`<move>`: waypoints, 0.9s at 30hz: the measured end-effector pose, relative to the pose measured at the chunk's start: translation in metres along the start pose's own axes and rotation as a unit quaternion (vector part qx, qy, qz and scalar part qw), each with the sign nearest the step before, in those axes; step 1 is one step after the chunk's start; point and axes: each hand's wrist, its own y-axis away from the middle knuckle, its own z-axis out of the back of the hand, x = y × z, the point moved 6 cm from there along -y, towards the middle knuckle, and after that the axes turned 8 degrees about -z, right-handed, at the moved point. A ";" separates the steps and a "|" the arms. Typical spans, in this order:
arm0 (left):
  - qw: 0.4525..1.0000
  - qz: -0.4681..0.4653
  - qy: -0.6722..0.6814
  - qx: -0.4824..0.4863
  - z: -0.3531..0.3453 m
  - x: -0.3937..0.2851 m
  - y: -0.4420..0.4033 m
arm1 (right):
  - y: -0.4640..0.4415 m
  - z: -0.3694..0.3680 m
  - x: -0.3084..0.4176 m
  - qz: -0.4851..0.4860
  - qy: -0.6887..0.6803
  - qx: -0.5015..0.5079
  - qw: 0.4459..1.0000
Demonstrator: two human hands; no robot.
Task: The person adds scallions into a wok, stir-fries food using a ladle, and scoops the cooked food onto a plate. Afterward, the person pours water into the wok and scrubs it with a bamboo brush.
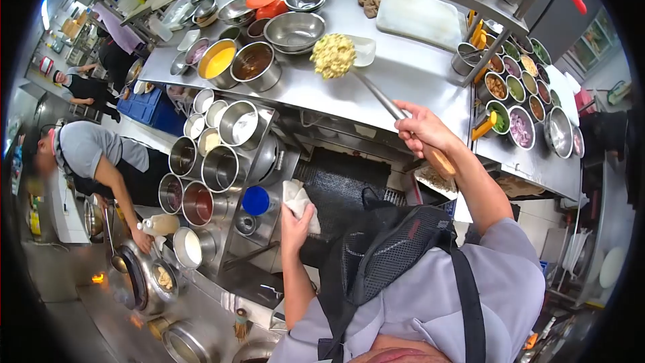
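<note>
My right hand (pixel 424 129) grips the handle of a ladle (pixel 380 96), its wooden end sticking out below my fist. Heaped in the ladle's bowl is a chunky yellow and white food (pixel 334 56), which hides the bowl itself. The load is over the steel counter (pixel 410 67), beside a small white dish (pixel 365 51) that it partly overlaps in view. My left hand (pixel 295 228) is closed around a folded white cloth (pixel 300 205), low on the left in front of my body.
Steel bowls (pixel 294 31) and a pot of yellow liquid (pixel 218 59) stand left on the counter. A white cutting board (pixel 420 19) lies behind. Ingredient tubs (pixel 521 128) line the right. A co-worker (pixel 111 154) leans over a wok (pixel 163 279) at the lower left, flames nearby.
</note>
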 end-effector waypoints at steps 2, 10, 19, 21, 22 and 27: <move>0.999 0.000 -0.034 0.012 -0.019 -0.019 -0.016 | -0.020 0.025 0.008 0.008 0.021 -0.047 0.999; 0.997 0.005 -0.074 -0.013 -0.032 -0.023 -0.031 | -0.104 0.099 -0.015 0.077 0.160 -0.166 0.970; 0.989 0.029 -0.148 0.003 -0.006 -0.039 -0.029 | -0.128 0.134 -0.053 0.138 0.344 -0.318 0.872; 0.985 0.044 -0.165 -0.006 0.005 -0.035 -0.020 | -0.135 0.137 -0.064 0.155 0.380 -0.329 0.851; 0.985 0.050 -0.165 -0.010 0.008 -0.035 -0.016 | -0.136 0.137 -0.067 0.191 0.435 -0.354 0.805; 0.976 0.098 -0.192 -0.021 0.022 -0.031 0.008 | -0.146 0.142 -0.091 0.171 0.543 -0.357 0.741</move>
